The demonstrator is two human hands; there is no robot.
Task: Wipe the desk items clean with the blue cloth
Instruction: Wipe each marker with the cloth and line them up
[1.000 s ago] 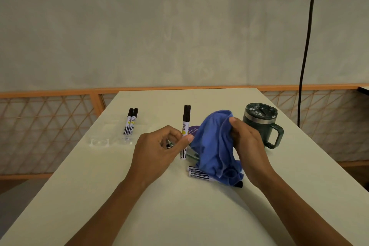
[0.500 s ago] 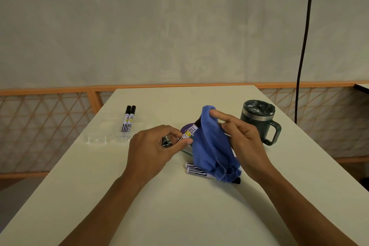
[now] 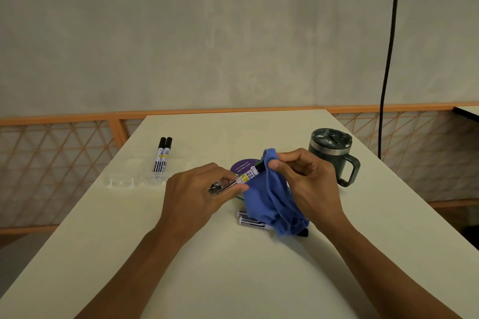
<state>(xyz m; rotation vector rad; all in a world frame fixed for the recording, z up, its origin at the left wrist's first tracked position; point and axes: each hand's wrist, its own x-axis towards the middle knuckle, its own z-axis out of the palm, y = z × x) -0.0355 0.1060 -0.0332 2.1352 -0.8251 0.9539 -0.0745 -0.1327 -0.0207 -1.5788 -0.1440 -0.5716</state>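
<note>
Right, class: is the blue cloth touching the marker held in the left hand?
Touching. The head view shows the blue cloth folded over the black cap end of the marker, pinched there by the right hand.

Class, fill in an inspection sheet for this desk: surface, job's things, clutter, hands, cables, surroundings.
Surface: pale table, no spills seen.
Job's things: blue cloth over the cap end of a marker; two markers far left; more markers partly under the cloth; lidded mug right.
Clutter: purple disc behind the cloth; clear tray by the two markers.
Hands: left hand pinches the marker; right hand grips the cloth.
Cables: black cable hanging at right.
Surroundings: plain wall, orange lattice rail.
</note>
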